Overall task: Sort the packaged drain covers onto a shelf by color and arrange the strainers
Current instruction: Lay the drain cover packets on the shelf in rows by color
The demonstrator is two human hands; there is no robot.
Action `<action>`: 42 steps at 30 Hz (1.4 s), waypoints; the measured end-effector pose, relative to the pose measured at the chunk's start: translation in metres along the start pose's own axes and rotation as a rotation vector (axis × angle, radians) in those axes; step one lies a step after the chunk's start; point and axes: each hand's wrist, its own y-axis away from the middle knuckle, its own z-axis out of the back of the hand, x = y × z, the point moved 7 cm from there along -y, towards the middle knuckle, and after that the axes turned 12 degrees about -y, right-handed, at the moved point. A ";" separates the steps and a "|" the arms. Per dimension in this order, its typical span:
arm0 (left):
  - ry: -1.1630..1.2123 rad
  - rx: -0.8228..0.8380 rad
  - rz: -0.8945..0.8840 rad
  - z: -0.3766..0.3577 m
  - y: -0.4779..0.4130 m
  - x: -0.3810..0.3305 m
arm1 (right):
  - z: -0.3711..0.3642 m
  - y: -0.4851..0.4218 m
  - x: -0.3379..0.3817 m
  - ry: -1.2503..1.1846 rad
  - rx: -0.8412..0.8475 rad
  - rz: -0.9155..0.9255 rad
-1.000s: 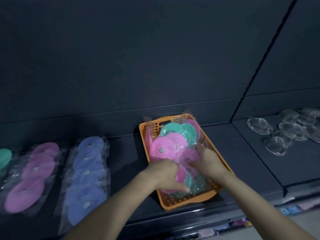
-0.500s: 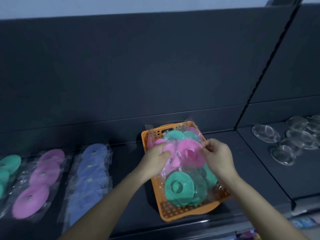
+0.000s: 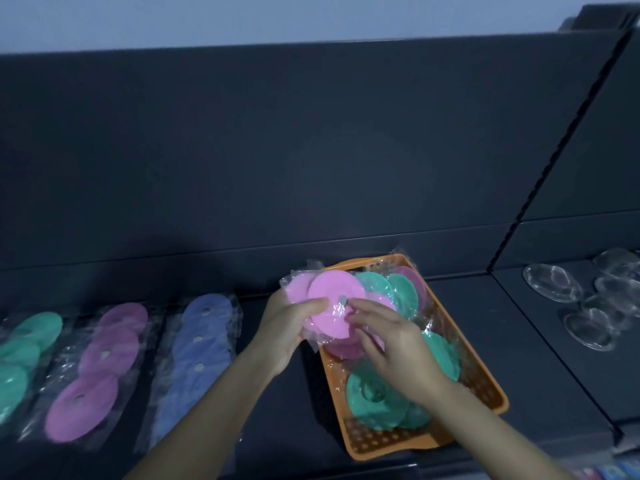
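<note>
A pack of pink drain covers [image 3: 334, 308] in clear wrap is held up just above the left, far end of the orange basket [image 3: 485, 386]. The left hand [image 3: 287, 327] grips it from the left, thumb across the front of the top disc and fingers curled behind the wrap. The right hand [image 3: 388, 344] comes in from the right, its fingertips [image 3: 356, 308] pinched on the wrap near the disc's small centre hole — both hands are closed on the same pack.

In the basket below lie more wrapped packs: green covers [image 3: 375, 400] at the near end and toward the far right, with another pink disc [image 3: 412, 277] showing at the far corner. The basket sits on a dark shelf [image 3: 519, 358].

To the left on that shelf three packs lie side by side — blue covers [image 3: 202, 344] nearest the basket, then pink covers [image 3: 100, 362], then green ones [image 3: 20, 355] at the edge of view. On the next shelf section to the right, well apart, is a cluster of clear strainers [image 3: 585, 306].
</note>
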 end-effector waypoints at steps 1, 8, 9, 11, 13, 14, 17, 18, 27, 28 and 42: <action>0.013 -0.038 -0.013 0.009 0.001 0.000 | 0.002 -0.002 -0.007 0.033 -0.034 -0.037; 0.246 -0.218 -0.095 0.062 0.012 0.001 | 0.002 -0.011 -0.075 0.072 0.002 -0.664; 0.276 -0.226 -0.088 0.065 0.013 0.003 | -0.002 -0.012 -0.080 0.078 0.015 -0.718; 0.306 -0.245 -0.082 0.068 0.016 0.004 | -0.012 -0.017 -0.086 0.154 0.050 -0.771; 0.347 -0.261 -0.076 0.071 0.018 0.005 | -0.021 -0.020 -0.087 0.147 0.061 -0.818; 0.359 -0.261 -0.075 0.072 0.019 0.006 | -0.024 -0.022 -0.085 0.134 0.060 -0.837; 0.373 -0.243 -0.080 0.077 0.022 0.007 | -0.025 -0.027 -0.078 0.345 0.111 -0.814; 0.380 -0.238 -0.082 0.080 0.023 0.007 | -0.025 -0.030 -0.078 0.434 0.149 -0.794; 0.361 -0.181 -0.045 0.086 0.022 0.022 | -0.026 -0.032 -0.071 0.442 0.159 -0.796; 0.362 -0.184 -0.036 0.088 0.023 0.024 | -0.028 -0.031 -0.069 0.349 0.151 -0.816; 0.351 -0.226 0.028 0.110 0.019 0.042 | 0.023 -0.026 -0.033 -0.163 -0.545 -0.632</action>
